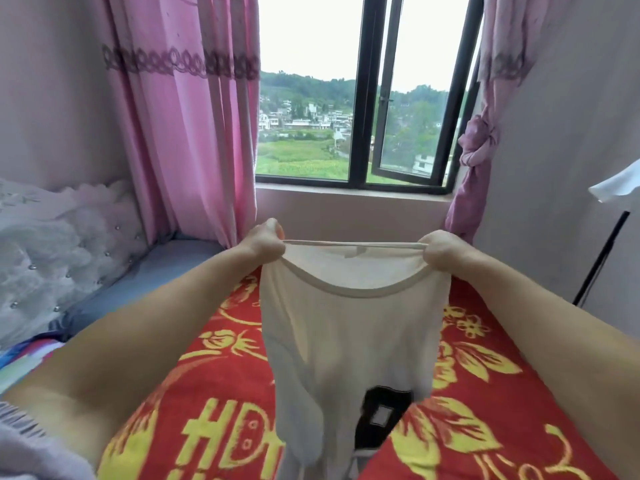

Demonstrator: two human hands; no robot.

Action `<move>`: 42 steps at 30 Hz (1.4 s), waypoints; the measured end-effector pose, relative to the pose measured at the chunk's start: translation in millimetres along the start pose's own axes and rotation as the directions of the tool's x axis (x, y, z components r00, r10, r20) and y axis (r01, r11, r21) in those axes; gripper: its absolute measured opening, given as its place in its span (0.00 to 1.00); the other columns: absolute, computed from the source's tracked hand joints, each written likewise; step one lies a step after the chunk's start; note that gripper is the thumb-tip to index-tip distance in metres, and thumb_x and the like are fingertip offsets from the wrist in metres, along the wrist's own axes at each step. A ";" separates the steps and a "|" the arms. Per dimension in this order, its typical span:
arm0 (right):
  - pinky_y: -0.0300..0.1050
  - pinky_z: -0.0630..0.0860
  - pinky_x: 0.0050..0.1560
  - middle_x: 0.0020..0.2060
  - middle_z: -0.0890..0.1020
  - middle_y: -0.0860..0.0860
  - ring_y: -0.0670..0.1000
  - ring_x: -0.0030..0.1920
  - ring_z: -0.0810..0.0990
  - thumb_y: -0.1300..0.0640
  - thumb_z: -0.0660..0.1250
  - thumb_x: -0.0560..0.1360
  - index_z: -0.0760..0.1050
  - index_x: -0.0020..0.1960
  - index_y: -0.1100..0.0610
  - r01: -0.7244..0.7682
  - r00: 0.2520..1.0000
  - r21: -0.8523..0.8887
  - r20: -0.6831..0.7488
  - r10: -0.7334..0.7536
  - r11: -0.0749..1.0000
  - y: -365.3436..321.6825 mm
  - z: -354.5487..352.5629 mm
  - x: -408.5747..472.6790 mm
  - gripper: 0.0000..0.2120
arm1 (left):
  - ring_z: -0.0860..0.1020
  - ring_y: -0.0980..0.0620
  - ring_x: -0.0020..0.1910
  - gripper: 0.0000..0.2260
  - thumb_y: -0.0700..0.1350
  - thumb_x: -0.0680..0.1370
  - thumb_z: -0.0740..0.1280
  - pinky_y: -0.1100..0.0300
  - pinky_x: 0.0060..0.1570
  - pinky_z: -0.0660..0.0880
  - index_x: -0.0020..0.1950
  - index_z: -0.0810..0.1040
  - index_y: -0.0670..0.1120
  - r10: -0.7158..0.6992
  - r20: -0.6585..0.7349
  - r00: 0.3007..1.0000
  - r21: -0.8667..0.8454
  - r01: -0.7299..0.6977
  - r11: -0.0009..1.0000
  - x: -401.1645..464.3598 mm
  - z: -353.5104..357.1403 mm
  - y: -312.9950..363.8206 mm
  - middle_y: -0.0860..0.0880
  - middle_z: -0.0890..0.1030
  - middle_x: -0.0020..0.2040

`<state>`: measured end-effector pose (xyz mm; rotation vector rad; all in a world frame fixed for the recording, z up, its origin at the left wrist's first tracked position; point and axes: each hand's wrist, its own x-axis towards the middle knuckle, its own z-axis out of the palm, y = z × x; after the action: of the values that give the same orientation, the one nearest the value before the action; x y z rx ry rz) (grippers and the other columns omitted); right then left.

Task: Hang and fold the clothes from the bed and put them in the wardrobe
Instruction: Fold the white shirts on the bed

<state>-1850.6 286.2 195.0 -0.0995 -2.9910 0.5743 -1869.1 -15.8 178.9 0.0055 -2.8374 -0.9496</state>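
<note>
Currently, both arms are extended forward over the bed, holding a white T-shirt (346, 341) in the air. The left hand (265, 242) pinches the neckline at its left end, fingers curled tight on the fabric; the right hand (441, 249) pinches the right end in the same manner. The rear edge of the collar is pulled taut into a straight line between the two hands, while the front edge sags in a curve below it. The collar band is a greyish beige. The body of the garment hangs down in soft vertical folds, thin enough to let light through, and a black printed block with a pale rectangle shows near its lower part. The lower hem runs out of view at the bottom edge.

Below the shirt lies a red blanket (485, 393) with yellow floral motifs and letters. A grey mattress edge (166, 268) and a white tufted headboard (59, 254) lie to the left. Ahead, pink curtains (180, 116) flank an open window (363, 98). A black stand (599, 258) leans by the right wall.
</note>
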 end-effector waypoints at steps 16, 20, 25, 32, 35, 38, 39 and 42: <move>0.39 0.59 0.27 0.30 0.65 0.52 0.49 0.30 0.61 0.70 0.56 0.72 0.70 0.37 0.62 0.116 0.993 0.476 -0.056 -0.102 0.872 33.1 -38.0 -5.6 0.08 | 0.66 0.54 0.26 0.14 0.33 0.74 0.59 0.62 0.27 0.62 0.31 0.73 0.45 0.237 0.025 0.971 -0.576 -0.180 0.797 -7.1 1.9 8.7 0.49 0.68 0.28; 0.43 0.72 0.38 0.41 0.72 0.55 0.53 0.43 0.72 0.67 0.56 0.76 0.72 0.48 0.60 -0.056 0.996 0.370 0.079 0.028 0.927 43.6 -42.0 -8.6 0.08 | 0.67 0.55 0.26 0.15 0.40 0.81 0.60 0.63 0.28 0.65 0.33 0.69 0.45 0.315 0.089 0.945 -0.500 -0.231 0.835 -5.7 -6.7 16.6 0.51 0.69 0.29; 0.49 0.77 0.41 0.42 0.78 0.55 0.52 0.43 0.78 0.67 0.58 0.75 0.75 0.51 0.60 -0.274 0.962 0.344 0.103 0.254 0.898 59.2 -27.4 -10.1 0.09 | 0.64 0.62 0.22 0.16 0.42 0.81 0.61 0.72 0.27 0.62 0.33 0.67 0.45 0.460 -0.007 0.888 -0.286 -0.443 0.850 -9.7 -12.9 43.3 0.53 0.66 0.27; 0.57 0.77 0.43 0.46 0.81 0.56 0.55 0.48 0.81 0.63 0.63 0.72 0.77 0.50 0.61 -0.255 0.857 0.025 0.468 0.214 0.967 43.8 24.2 -28.4 0.08 | 0.63 0.56 0.28 0.11 0.38 0.78 0.60 0.71 0.26 0.62 0.35 0.68 0.43 0.383 -0.491 0.783 -0.168 -0.516 0.840 -7.6 -11.8 72.8 0.51 0.66 0.29; 0.54 0.75 0.46 0.37 0.74 0.56 0.55 0.36 0.75 0.70 0.56 0.73 0.71 0.43 0.59 -0.250 0.954 0.381 0.251 0.161 0.890 45.4 10.2 -18.7 0.09 | 0.65 0.53 0.31 0.07 0.39 0.78 0.59 0.63 0.31 0.66 0.40 0.69 0.42 0.308 -0.412 0.858 -0.242 -0.429 0.870 -1.2 -10.9 53.5 0.48 0.67 0.32; 0.47 0.79 0.38 0.38 0.77 0.56 0.53 0.33 0.78 0.70 0.53 0.75 0.74 0.53 0.60 -0.257 0.957 0.721 0.285 0.063 0.643 49.9 0.7 -16.2 0.14 | 0.67 0.56 0.27 0.12 0.40 0.78 0.61 0.64 0.28 0.68 0.35 0.66 0.45 0.225 -0.285 0.932 -0.445 -0.336 0.830 2.2 -13.9 29.9 0.50 0.67 0.30; 0.46 0.79 0.37 0.41 0.78 0.57 0.54 0.36 0.79 0.68 0.54 0.76 0.75 0.57 0.60 -0.248 0.954 0.732 0.297 0.030 0.635 51.1 0.6 -16.7 0.15 | 0.68 0.58 0.25 0.13 0.40 0.78 0.63 0.65 0.27 0.68 0.34 0.66 0.46 0.222 -0.215 0.951 -0.520 -0.304 0.798 1.8 -15.6 22.8 0.50 0.67 0.29; 0.45 0.78 0.39 0.46 0.81 0.55 0.52 0.40 0.79 0.61 0.59 0.77 0.76 0.63 0.60 -0.155 0.977 0.753 0.214 -0.015 0.640 59.1 -1.0 -16.1 0.16 | 0.74 0.56 0.27 0.11 0.49 0.75 0.71 0.63 0.30 0.75 0.36 0.73 0.47 0.256 0.026 0.966 -0.640 -0.181 0.747 1.7 -20.3 3.9 0.51 0.74 0.30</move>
<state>-1831.8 340.0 172.7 -0.0928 -2.6165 1.9104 -1867.7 -24.9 197.5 -0.4617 -2.3700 -1.8358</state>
